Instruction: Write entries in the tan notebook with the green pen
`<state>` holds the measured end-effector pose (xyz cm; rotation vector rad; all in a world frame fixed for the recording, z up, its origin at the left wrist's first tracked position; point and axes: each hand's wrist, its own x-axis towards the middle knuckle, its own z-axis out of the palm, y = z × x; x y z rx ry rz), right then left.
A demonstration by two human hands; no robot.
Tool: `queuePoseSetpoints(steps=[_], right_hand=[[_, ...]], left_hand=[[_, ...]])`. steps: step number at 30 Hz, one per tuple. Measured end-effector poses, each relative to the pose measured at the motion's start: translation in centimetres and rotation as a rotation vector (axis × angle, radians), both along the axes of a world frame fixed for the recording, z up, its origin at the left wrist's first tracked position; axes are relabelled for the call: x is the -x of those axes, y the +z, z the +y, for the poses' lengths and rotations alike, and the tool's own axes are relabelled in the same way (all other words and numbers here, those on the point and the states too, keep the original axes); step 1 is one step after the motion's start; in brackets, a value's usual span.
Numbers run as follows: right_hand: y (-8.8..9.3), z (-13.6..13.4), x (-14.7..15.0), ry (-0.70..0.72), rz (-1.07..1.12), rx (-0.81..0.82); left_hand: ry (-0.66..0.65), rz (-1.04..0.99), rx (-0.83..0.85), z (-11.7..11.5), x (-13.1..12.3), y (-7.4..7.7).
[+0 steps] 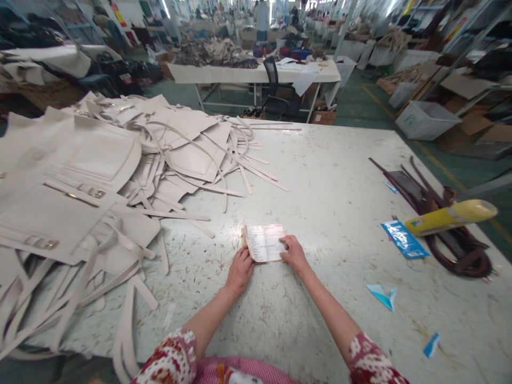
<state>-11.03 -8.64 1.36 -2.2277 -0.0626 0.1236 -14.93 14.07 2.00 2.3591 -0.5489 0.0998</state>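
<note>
A small open notebook [265, 243] with written lines on its pages lies on the pale worktable [320, 176] in front of me. My left hand [240, 269] is closed on its lower left edge, the fingertips at the page side and cover. At the right edge my right hand [295, 253] pinches the page, its index finger curled over the paper. To the left, a large heap of off-white leather bag pieces [100, 154] with straps and metal fittings covers the table.
On the right lie dark brown leather straps [460, 256], a yellow cylindrical object [452, 217], a blue packet [405, 239] and torn blue scraps [383, 296]. Beyond the table stand a black chair [276, 88], another table [224, 74] and a white bin [427, 120].
</note>
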Motion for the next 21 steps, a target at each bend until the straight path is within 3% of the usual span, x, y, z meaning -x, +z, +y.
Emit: queuePoseSetpoints(steps=[4,11,17,21], right_hand=[[0.1,0.0,0.0,-0.062,-0.002,0.039],[0.2,0.2,0.2,-0.113,0.0,0.057],[0.4,0.2,0.1,-0.111,0.005,0.064],[0.2,0.1,0.2,-0.103,0.017,0.069]], left_hand=[[0.129,0.029,0.09,-0.1,-0.4,0.3],[0.528,0.255,0.25,-0.7,-2.6,0.9],[0.606,0.379,0.15,-1.8,-4.5,2.2],[0.625,0.617,0.4,-1.4,-5.2,2.2]])
